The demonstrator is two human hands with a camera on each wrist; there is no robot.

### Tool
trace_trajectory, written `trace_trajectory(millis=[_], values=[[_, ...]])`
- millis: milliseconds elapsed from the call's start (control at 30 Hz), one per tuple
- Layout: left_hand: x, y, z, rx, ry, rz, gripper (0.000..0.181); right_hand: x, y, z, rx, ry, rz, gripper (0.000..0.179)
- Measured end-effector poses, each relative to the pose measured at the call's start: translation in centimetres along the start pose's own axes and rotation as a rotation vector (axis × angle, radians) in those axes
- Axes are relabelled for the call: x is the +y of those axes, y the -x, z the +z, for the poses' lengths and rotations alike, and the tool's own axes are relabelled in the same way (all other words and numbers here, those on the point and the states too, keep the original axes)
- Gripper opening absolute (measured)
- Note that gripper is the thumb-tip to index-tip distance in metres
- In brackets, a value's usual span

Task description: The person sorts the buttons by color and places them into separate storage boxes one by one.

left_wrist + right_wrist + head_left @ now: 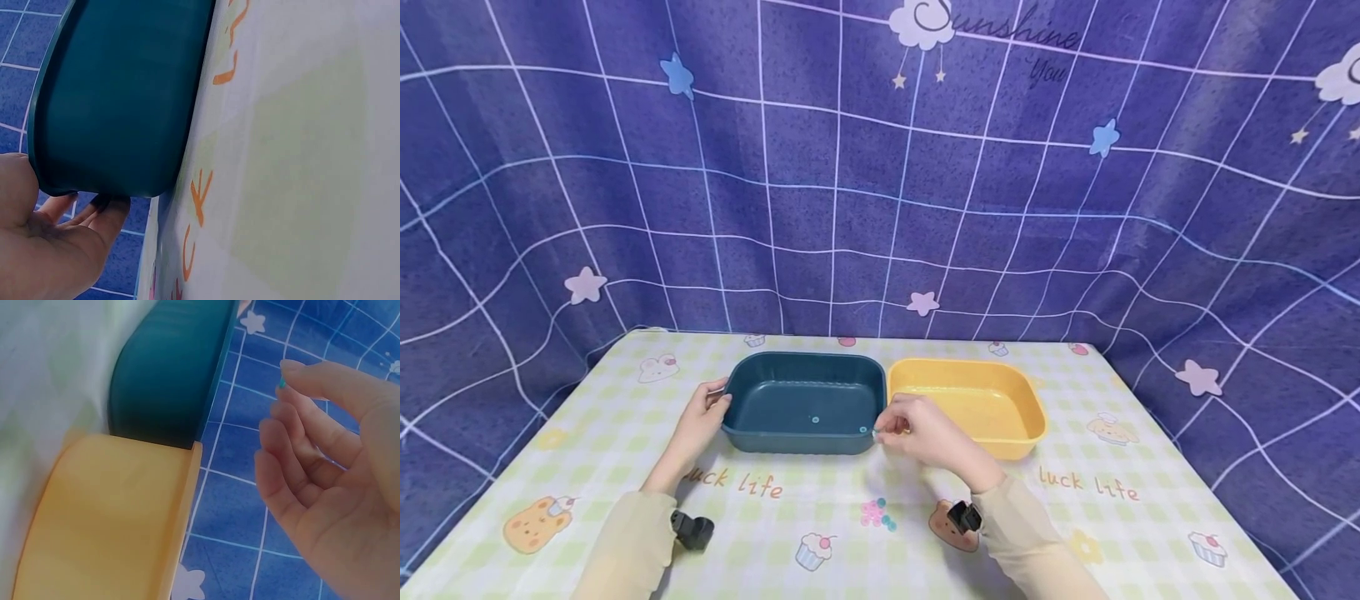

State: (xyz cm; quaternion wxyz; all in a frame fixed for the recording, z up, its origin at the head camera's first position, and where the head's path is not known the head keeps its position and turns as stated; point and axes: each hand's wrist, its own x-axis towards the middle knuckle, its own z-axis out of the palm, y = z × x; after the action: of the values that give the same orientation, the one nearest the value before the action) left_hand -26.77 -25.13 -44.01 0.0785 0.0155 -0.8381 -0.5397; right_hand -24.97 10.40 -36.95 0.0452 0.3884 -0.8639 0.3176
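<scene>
At the left end of the dark teal bin (805, 443), my left hand (702, 417) holds the rim, with its thumb on the near side and fingers against the outer wall. My right hand (921, 429) is above the bin's right front corner, pinching a small teal bead (282, 382) between thumb and index finger. Its other fingers are loosely bent. On the bin's floor lie a teal bead (816, 419) and a second teal bead (862, 429) near the right front corner. A small cluster of pink beads (872, 512) and several teal beads (888, 522) lies on the tablecloth in front.
A yellow bin (1030, 417) stands right of the teal one, close against it, partly behind my right hand and forearm. Both bins sit on a green-checked tablecloth (760, 550) with printed cartoons. A blue gridded curtain (865, 208) hangs behind the table's back edge.
</scene>
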Motion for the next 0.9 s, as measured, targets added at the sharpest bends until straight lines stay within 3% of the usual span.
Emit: trace_trajectory(millis=[500,733,900], values=[[0.4,0.1,0.0,0.000,0.003,-0.005,0.049,-0.4,-1.9,0.3,0.018,0.020,0.008,0.006],[0.2,0.1,0.3,0.031,-0.004,0.000,0.047,-0.7,-2.9,0.5,0.011,-0.008,0.027,0.006],[0.0,0.0,0.1,0.005,0.021,-0.015,0.048,-0.6,-3.6,0.9,0.011,-0.011,0.022,0.007]])
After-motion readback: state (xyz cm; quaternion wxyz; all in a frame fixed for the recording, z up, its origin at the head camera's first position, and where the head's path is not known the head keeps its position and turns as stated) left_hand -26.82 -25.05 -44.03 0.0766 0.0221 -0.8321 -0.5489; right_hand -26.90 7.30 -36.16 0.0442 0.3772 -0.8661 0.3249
